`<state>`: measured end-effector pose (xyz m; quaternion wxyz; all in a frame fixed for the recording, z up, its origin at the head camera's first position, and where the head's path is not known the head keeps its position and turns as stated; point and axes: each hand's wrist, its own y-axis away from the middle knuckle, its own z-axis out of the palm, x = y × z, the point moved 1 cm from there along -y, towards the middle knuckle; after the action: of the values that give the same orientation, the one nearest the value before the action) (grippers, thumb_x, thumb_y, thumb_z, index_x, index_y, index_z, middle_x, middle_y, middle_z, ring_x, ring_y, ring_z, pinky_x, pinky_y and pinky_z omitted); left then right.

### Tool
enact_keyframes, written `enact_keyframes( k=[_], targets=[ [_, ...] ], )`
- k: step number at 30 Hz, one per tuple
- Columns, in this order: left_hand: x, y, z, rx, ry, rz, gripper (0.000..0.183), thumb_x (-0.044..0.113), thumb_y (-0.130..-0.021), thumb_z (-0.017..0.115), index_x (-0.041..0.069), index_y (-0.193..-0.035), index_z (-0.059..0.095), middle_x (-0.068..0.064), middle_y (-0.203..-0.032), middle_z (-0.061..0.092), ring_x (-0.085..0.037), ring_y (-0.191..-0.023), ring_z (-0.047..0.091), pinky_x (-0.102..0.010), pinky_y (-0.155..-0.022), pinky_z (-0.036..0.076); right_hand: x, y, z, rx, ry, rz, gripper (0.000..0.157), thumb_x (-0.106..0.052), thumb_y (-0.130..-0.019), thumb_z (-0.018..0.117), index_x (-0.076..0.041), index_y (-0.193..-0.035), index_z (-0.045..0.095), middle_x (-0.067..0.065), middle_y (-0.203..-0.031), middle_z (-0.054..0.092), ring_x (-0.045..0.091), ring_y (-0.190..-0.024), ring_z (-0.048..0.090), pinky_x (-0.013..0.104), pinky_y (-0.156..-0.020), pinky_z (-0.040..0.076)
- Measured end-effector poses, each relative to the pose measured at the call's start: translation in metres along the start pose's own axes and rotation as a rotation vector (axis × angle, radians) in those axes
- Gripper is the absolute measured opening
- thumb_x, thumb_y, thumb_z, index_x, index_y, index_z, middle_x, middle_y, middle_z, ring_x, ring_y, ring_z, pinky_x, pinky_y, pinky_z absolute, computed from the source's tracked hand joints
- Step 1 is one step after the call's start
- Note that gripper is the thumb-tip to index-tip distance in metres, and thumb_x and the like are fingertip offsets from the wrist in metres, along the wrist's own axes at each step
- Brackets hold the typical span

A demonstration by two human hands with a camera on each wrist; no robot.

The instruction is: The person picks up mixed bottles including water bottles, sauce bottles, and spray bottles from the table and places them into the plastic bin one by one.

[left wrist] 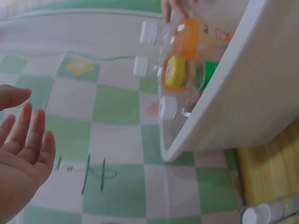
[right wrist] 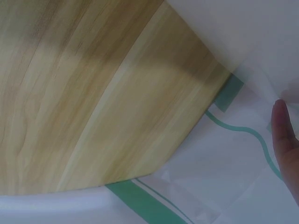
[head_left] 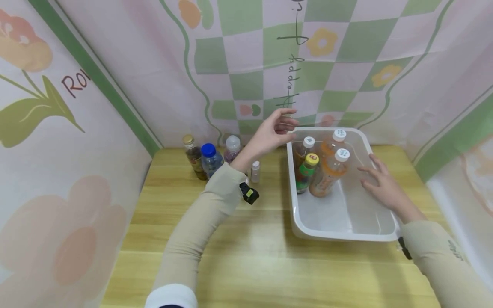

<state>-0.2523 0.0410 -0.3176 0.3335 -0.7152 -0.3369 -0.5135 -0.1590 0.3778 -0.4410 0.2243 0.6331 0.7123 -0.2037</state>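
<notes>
Beige sleeves (head_left: 194,233) lead to left hand (head_left: 271,132) and right hand (head_left: 383,186), fingers loose and empty, by the white tub (head_left: 346,235) right of centre; its bottles (head_left: 327,173) stand upright, caps up. Checked cloth (head_left: 281,51) hangs behind wood-grain bench (head_left: 269,256).

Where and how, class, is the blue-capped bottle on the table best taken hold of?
By its blue cap, coming from above, I'd judge. The blue-capped bottle stands upright with that cap uppermost, while the gold-capped bottle and clear-capped bottle crowd it on either side, leaving little room around its body.
</notes>
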Motion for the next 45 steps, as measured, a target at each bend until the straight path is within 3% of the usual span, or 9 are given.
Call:
enact_keyframes(
  k=[8,19,23,28,38,45],
  targets=[
    [-0.01,0.008,-0.03,0.076,0.028,-0.021,0.062,-0.006,-0.086,0.062,0.005,-0.142,0.037,-0.021,-0.13,0.056,-0.032,-0.12,0.055,-0.029,-0.102,0.047,0.001,0.0,0.0,0.004,-0.008,-0.002,0.042,-0.012,-0.095,0.051,0.01,-0.131,0.045,0.021,-0.16,-0.006,0.062,-0.136,0.006,0.083,-0.093,0.016],
    [-0.031,0.02,-0.066,0.183,0.094,-0.107,0.064,-0.008,-0.087,0.059,0.007,-0.144,0.034,-0.02,-0.137,0.052,-0.033,-0.125,0.051,-0.036,-0.106,0.045,0.0,0.001,-0.001,0.007,-0.004,0.0,0.043,-0.012,-0.095,0.051,0.01,-0.131,0.045,0.022,-0.16,-0.006,0.064,-0.134,0.01,0.082,-0.092,0.017],
    [-0.039,0.026,-0.077,0.231,0.138,-0.166,0.066,-0.009,-0.086,0.059,0.01,-0.144,0.034,-0.021,-0.139,0.05,-0.034,-0.128,0.049,-0.037,-0.107,0.045,0.0,0.0,-0.001,0.003,0.001,0.0,0.043,-0.013,-0.095,0.051,0.009,-0.131,0.045,0.022,-0.16,-0.006,0.064,-0.134,0.01,0.082,-0.092,0.018],
    [-0.049,0.03,-0.086,0.27,0.129,-0.218,0.07,-0.01,-0.085,0.059,0.011,-0.146,0.031,-0.02,-0.141,0.048,-0.032,-0.129,0.049,-0.037,-0.108,0.044,0.001,0.001,-0.001,0.005,0.002,-0.002,0.043,-0.012,-0.095,0.051,0.009,-0.131,0.046,0.022,-0.16,-0.006,0.065,-0.133,0.011,0.082,-0.092,0.018],
    [-0.065,0.041,-0.098,0.306,0.059,-0.241,0.071,-0.009,-0.084,0.059,0.011,-0.146,0.031,-0.019,-0.141,0.049,-0.031,-0.131,0.047,-0.039,-0.112,0.039,-0.002,0.002,0.0,0.01,0.005,-0.011,0.042,-0.011,-0.094,0.051,0.01,-0.13,0.046,0.023,-0.16,-0.004,0.066,-0.132,0.014,0.082,-0.091,0.019],
    [-0.074,0.041,-0.095,0.277,0.035,-0.289,0.076,-0.01,-0.082,0.061,0.009,-0.148,0.027,-0.019,-0.145,0.044,-0.03,-0.139,0.038,-0.038,-0.116,0.034,-0.002,0.001,-0.001,0.024,-0.019,-0.028,0.043,-0.01,-0.093,0.051,0.012,-0.13,0.045,0.025,-0.159,-0.003,0.063,-0.136,0.007,0.082,-0.096,0.014]
  ],
)
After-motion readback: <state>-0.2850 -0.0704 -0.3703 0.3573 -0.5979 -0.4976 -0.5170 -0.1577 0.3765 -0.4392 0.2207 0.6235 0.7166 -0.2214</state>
